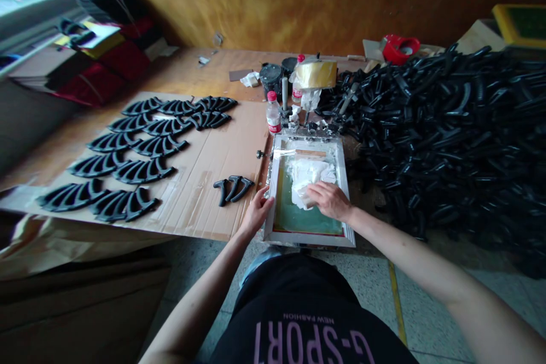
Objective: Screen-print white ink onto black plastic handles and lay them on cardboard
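A silk-screen frame [348, 222] with a pale metal border and green mesh lies flat in front of me. My left hand [258, 210] grips its left edge, fingertips on the border. Over the mesh, my right hand [330, 200] is closed on a crumpled white wipe [303, 192] and presses it down. Under and beyond the wipe, a white patch [313, 170] covers part of the mesh; whether it is ink or more cloth I cannot tell. A brown strip [310, 153] lies across the frame's far end. A few curved black handle-like parts [234, 189] lie left of my left hand.
Rows of black curved parts [143, 170] cover the cardboard sheet [205, 205] at left. A large heap of similar parts [443, 125] fills the right side. Behind the frame stand bottles [273, 114], dark tubs [271, 77] and a tape roll [316, 74]. A red tape dispenser [400, 49] sits farther back.
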Demonstrator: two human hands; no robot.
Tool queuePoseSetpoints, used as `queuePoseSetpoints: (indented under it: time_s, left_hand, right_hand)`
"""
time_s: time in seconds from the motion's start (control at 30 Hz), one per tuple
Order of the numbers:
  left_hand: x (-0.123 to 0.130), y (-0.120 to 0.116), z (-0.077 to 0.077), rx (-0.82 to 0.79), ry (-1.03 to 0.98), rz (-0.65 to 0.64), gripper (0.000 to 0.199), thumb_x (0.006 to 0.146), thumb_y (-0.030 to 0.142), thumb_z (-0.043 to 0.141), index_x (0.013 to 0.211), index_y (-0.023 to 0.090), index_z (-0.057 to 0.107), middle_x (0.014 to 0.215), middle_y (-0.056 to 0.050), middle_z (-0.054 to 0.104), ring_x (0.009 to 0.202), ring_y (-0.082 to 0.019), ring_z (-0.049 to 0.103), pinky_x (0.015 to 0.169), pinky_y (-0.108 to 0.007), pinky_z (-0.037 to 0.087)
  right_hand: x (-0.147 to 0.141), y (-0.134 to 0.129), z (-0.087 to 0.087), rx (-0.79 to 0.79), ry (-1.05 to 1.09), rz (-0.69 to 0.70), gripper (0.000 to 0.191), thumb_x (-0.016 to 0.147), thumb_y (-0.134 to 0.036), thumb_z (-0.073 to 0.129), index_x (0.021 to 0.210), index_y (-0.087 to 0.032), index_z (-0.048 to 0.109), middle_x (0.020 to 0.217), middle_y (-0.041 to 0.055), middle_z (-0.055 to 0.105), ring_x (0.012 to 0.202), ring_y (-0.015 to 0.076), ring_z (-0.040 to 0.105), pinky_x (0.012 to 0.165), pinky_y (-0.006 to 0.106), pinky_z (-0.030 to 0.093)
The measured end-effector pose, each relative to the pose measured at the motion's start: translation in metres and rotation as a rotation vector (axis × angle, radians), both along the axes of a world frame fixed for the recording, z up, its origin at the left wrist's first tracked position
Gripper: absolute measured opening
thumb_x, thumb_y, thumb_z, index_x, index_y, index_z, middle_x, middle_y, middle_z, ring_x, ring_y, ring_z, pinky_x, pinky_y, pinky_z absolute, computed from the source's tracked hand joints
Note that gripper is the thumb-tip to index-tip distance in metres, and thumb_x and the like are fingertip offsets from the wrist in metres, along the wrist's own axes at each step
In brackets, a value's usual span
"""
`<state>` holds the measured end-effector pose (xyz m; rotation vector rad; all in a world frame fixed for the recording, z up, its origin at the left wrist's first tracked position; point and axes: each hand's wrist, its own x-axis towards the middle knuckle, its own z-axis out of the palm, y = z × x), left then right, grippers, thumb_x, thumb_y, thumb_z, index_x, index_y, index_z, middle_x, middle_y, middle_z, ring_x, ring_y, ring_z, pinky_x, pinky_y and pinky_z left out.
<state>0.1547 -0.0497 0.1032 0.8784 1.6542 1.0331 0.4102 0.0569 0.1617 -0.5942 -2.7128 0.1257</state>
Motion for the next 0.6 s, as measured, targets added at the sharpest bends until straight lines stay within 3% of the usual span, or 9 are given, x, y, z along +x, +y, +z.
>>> queuePoseSetpoints:
  time_s: [0.13,0.2,0.27,0.33,0.4,0.47,0.53,0.6]
  left_hand:
    - [0.002,-0.001,0.003,0.003,-0.008,0.012,0.067,0.081,0.052,0.06,0.137,0.017,0.05,0.075,0.0,0.061,0.063,-0.012,0.053,0.054,-0.021,0.039]
    - [0.001,-0.001,0.008,-0.007,-0.028,0.007,0.069,0.08,0.052,0.061,0.139,0.017,0.048,0.074,0.0,0.061,0.06,-0.011,0.053,0.053,-0.021,0.037]
    - [0.0,0.0,0.02,-0.018,-0.078,-0.014,0.074,0.079,0.052,0.063,0.142,0.019,0.044,0.076,0.0,0.063,0.059,-0.012,0.053,0.051,-0.021,0.037]
    - [-0.001,0.0,0.041,-0.015,-0.12,-0.027,0.077,0.079,0.053,0.065,0.144,0.02,0.041,0.079,-0.001,0.065,0.06,-0.012,0.054,0.051,-0.022,0.038]
    - [-0.002,0.002,0.067,0.02,-0.131,-0.008,0.07,0.08,0.057,0.063,0.139,0.021,0.049,0.08,-0.001,0.064,0.06,-0.012,0.053,0.051,-0.022,0.038]
    - [-0.002,0.007,0.095,0.07,-0.143,0.027,0.058,0.084,0.062,0.054,0.123,0.019,0.061,0.076,-0.001,0.063,0.057,-0.011,0.051,0.049,-0.022,0.037]
    - [0.0,0.018,0.121,0.139,-0.181,0.051,0.056,0.087,0.066,0.045,0.108,0.018,0.066,0.076,-0.002,0.063,0.055,-0.011,0.052,0.048,-0.023,0.038]
    - [0.002,0.036,0.144,0.269,-0.193,0.068,0.057,0.09,0.066,0.038,0.107,0.019,0.064,0.082,-0.003,0.066,0.06,-0.012,0.057,0.051,-0.024,0.043]
  right_hand:
    - [0.011,-0.011,-0.006,-0.042,-0.012,0.103,0.021,0.087,-0.011,0.053,0.098,-0.018,0.069,0.094,0.0064,0.069,0.085,0.0188,0.059,0.075,0.03,0.046]
    - [0.004,-0.002,0.005,-0.101,-0.03,0.055,0.016,0.088,-0.018,0.058,0.098,-0.02,0.07,0.09,0.0044,0.069,0.084,0.0183,0.06,0.074,0.029,0.047]
    - [-0.013,0.017,0.023,-0.13,-0.02,-0.072,0.023,0.088,-0.025,0.062,0.11,-0.023,0.068,0.094,0.0036,0.069,0.087,0.0186,0.061,0.076,0.028,0.048]
    - [-0.028,0.044,0.044,-0.139,0.001,-0.221,0.042,0.087,-0.03,0.066,0.128,-0.027,0.06,0.104,0.0036,0.068,0.091,0.0191,0.062,0.078,0.029,0.049]
    - [-0.03,0.072,0.063,-0.151,0.031,-0.349,0.056,0.085,-0.033,0.068,0.138,-0.029,0.052,0.11,0.0044,0.067,0.09,0.019,0.063,0.079,0.03,0.05]
    - [-0.013,0.099,0.075,-0.166,0.119,-0.487,0.053,0.088,-0.034,0.065,0.138,-0.024,0.053,0.108,0.0062,0.067,0.085,0.0169,0.063,0.078,0.029,0.05]
    - [0.015,0.115,0.076,-0.188,0.24,-0.655,0.041,0.094,-0.031,0.055,0.132,-0.016,0.058,0.104,0.0083,0.069,0.08,0.0138,0.063,0.078,0.027,0.05]
    - [0.041,0.117,0.064,-0.219,0.287,-0.786,0.035,0.097,-0.026,0.044,0.116,-0.005,0.065,0.094,0.0095,0.072,0.074,0.0116,0.062,0.076,0.024,0.051]
